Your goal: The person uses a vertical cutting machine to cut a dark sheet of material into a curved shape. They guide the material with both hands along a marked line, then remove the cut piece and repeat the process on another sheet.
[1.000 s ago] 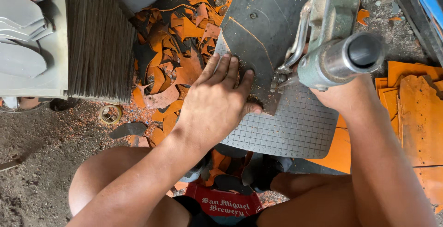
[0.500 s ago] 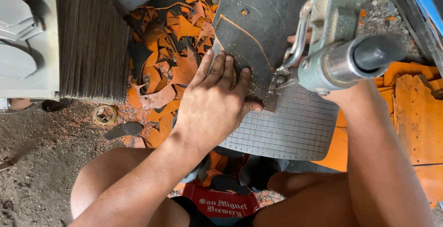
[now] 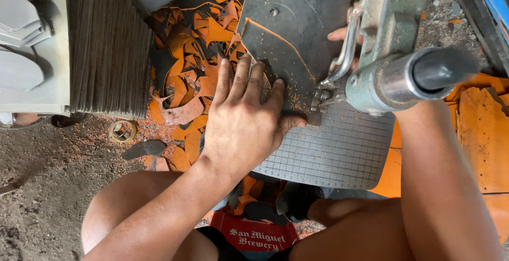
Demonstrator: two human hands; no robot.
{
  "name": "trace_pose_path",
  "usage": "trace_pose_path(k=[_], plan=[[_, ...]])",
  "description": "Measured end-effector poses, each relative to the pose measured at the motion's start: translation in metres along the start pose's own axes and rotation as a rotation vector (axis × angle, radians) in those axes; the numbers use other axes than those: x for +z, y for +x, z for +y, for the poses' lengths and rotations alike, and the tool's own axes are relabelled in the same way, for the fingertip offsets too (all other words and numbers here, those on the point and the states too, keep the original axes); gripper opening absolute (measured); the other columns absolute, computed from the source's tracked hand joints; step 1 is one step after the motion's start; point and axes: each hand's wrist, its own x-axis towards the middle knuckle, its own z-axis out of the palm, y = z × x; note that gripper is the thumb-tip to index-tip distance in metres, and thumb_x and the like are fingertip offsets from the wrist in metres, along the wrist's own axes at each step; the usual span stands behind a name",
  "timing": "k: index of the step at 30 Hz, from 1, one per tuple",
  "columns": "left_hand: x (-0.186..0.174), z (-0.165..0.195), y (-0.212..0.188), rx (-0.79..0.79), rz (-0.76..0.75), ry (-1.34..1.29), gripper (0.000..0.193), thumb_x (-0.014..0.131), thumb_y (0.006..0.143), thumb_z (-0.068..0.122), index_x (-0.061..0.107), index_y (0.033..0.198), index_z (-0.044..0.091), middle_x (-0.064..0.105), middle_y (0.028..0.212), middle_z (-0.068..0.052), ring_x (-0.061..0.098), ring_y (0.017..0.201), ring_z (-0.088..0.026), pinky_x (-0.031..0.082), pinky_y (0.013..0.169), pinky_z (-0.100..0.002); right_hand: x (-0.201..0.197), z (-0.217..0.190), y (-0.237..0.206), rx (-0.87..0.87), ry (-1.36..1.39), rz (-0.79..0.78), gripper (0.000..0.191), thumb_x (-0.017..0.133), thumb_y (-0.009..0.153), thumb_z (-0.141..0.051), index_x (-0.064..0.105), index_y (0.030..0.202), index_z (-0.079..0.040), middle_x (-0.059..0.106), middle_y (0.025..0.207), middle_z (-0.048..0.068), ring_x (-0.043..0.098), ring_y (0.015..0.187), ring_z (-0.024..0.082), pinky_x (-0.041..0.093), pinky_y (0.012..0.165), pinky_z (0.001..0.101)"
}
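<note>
My left hand [image 3: 244, 128] lies flat, fingers spread, on a dark grey sheet [image 3: 297, 17] that rests on a saw machine's gridded table [image 3: 334, 155]. An orange-edged curved cut line runs across the sheet toward the blade area by my thumb. The machine's grey metal arm [image 3: 392, 75] crosses above the sheet. My right forearm passes under that arm. Only a few fingertips of my right hand [image 3: 342, 34] show, touching the sheet's far side behind the arm. The rest of that hand is hidden.
Orange and black offcuts [image 3: 196, 43] pile on the ground left of the table. A stack of thin dark sheets [image 3: 106, 43] stands at the left, with grey cut shapes [image 3: 21, 70] beside it. Orange sheets [image 3: 482, 128] lie at the right. A small tape roll [image 3: 123, 131] sits on the dirt.
My left hand has slid with the sheet, turning it a little on the table. Fingertips of my right hand have come into view behind the machine arm.
</note>
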Motion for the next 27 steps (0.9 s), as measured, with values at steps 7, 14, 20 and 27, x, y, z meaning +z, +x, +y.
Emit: trace_pose_path(k=[7,14,20,27], plan=[[-0.004,-0.001,0.003,-0.018,-0.026,0.024,0.069,0.069,0.084,0.069,0.077,0.113,0.006,0.059,0.134,-0.030,0.047,0.138,-0.049,0.024,0.115,-0.078,0.001,0.029,0.018,-0.013,0.728,-0.052,0.054,0.084,0.097,-0.021,0.059,0.144,-0.011,0.058,0.151,0.007,0.054,0.147,0.020,0.052,0.113,0.0494],[-0.001,-0.024,0.035,0.186,-0.154,-0.015,0.072,0.070,0.074,0.076,0.074,0.123,0.023,0.045,0.151,-0.014,0.035,0.148,-0.041,0.013,0.109,-0.087,0.013,0.013,0.030,0.068,0.288,-0.088,0.042,0.066,0.103,-0.010,0.052,0.143,-0.009,0.058,0.147,0.015,0.044,0.154,0.025,0.065,0.100,0.0454],[0.011,-0.025,0.050,0.218,-0.342,0.006,0.089,0.059,0.073,0.084,0.057,0.144,0.029,0.031,0.162,-0.009,0.020,0.147,-0.050,0.006,0.102,-0.091,0.016,0.015,0.031,-0.069,0.263,-0.105,0.041,0.069,0.108,-0.011,0.048,0.143,-0.006,0.057,0.138,0.018,0.048,0.147,0.024,0.064,0.096,0.0439],[0.007,-0.017,0.051,0.158,-0.457,0.064,0.094,0.048,0.077,0.086,0.043,0.156,0.035,0.024,0.168,-0.006,0.010,0.143,-0.059,0.004,0.097,-0.092,0.018,0.006,0.025,0.002,0.362,-0.056,0.040,0.073,0.102,-0.021,0.055,0.134,-0.003,0.063,0.127,0.017,0.060,0.125,0.025,0.060,0.097,0.0465]])
